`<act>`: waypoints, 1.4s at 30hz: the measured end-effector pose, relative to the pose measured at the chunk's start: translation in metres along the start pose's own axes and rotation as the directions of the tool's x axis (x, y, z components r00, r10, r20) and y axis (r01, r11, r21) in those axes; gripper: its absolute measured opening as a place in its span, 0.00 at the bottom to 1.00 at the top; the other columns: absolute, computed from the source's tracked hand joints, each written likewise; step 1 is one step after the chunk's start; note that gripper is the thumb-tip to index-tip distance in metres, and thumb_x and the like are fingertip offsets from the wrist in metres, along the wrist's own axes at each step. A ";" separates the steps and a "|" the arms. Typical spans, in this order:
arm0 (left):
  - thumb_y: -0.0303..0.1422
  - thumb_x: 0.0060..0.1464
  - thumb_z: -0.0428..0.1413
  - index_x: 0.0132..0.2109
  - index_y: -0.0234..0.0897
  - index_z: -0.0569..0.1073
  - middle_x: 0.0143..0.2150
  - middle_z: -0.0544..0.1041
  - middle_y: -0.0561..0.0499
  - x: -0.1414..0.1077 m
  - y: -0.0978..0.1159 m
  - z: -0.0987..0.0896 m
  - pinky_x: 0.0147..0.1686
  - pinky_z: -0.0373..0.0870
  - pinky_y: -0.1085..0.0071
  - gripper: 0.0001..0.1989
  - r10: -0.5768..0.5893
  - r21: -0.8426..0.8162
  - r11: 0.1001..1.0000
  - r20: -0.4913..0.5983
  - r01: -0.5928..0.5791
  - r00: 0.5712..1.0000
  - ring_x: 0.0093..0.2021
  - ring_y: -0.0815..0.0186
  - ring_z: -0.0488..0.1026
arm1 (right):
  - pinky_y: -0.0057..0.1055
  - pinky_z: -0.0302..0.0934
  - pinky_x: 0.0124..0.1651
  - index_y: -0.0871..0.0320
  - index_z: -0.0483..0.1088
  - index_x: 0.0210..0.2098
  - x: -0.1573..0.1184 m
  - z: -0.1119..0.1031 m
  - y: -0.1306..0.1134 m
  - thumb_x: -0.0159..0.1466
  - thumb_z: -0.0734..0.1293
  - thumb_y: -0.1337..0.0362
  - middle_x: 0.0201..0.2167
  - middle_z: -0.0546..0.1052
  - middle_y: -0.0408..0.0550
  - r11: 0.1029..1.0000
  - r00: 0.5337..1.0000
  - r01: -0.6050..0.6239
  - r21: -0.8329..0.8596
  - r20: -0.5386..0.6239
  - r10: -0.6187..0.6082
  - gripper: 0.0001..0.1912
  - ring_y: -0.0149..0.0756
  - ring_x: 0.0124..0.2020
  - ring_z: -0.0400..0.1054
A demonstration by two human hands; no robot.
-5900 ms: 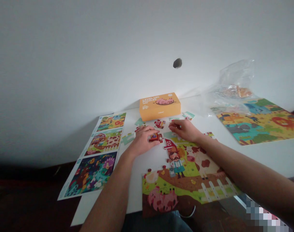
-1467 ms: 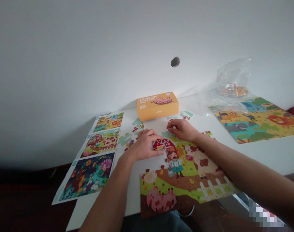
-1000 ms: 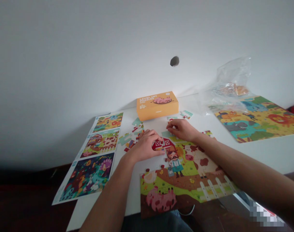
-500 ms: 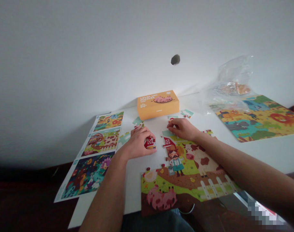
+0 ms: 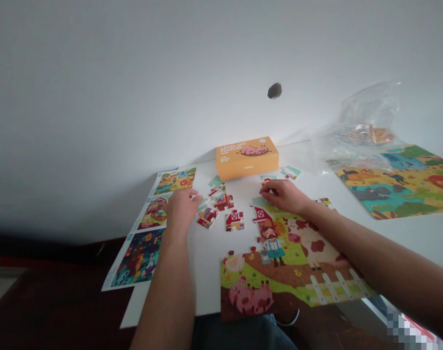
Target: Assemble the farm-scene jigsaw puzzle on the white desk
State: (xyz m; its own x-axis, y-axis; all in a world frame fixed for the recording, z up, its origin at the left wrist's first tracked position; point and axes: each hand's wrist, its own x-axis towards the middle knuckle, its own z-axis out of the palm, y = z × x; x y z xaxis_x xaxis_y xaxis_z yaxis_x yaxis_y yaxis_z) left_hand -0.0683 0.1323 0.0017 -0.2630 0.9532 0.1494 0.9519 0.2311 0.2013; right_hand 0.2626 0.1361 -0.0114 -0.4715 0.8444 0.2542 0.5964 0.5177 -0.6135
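Observation:
My left hand is above the left part of the table, beside several loose puzzle pieces. Its fingers are curled together close to a pale green puzzle piece; whether they grip anything is hidden. A barn puzzle piece lies free on the table, left of the partly assembled farm puzzle. That puzzle shows a farmer, a cow, a pig and a fence. My right hand rests at its upper edge, fingers curled in, near a pale puzzle piece. What those fingers hold, if anything, cannot be seen.
Behind the pieces stands an orange puzzle box against the wall. A picture sheet lies at the left. On the right are an assembled animal puzzle and a clear plastic bag. Another loose piece lies beside the box.
My left hand has let go of the barn piece and moved left, uncovering several loose pieces. My right hand stays at the puzzle's upper edge. The whole view has shifted slightly.

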 end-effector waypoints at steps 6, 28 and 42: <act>0.39 0.52 0.61 0.47 0.34 0.78 0.44 0.81 0.40 0.001 -0.008 0.008 0.44 0.68 0.65 0.17 0.012 0.018 1.000 0.102 -0.014 0.995 0.44 0.55 0.76 | 0.29 0.57 0.34 0.59 0.76 0.38 0.000 0.001 0.003 0.62 0.63 0.66 0.32 0.77 0.47 1.000 1.000 0.015 0.003 -0.008 -0.015 0.10 0.30 0.28 0.65; 0.40 0.52 0.60 0.49 0.35 0.75 0.46 0.80 0.41 -0.003 0.002 0.012 0.47 0.67 0.67 0.19 0.061 -0.043 0.997 0.125 -0.056 0.990 0.47 0.56 0.75 | 0.28 0.58 0.34 0.60 0.77 0.36 0.001 -0.001 -0.001 0.63 0.63 0.65 0.32 0.79 0.48 0.998 0.991 -0.003 0.056 -0.135 0.011 0.10 0.30 0.28 0.66; 0.34 0.54 0.56 0.44 0.35 0.75 0.40 0.80 0.43 -0.001 0.013 0.004 0.43 0.69 0.64 0.11 -0.038 -0.183 0.983 -0.120 0.015 0.992 0.42 0.55 0.77 | 0.27 0.53 0.27 0.60 0.74 0.37 0.001 -0.019 0.000 0.63 0.62 0.58 0.23 0.69 0.42 0.935 0.568 -0.143 0.325 -0.747 0.346 0.14 0.29 0.23 0.58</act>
State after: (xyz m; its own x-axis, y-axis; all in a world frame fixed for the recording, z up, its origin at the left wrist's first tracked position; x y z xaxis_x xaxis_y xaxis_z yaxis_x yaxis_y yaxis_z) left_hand -0.0553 0.1347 0.0003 -0.3157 0.9134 0.2570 0.9029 0.2058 0.3775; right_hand 0.2745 0.1399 0.0034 0.4243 0.7614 0.4902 0.4142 0.3182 -0.8528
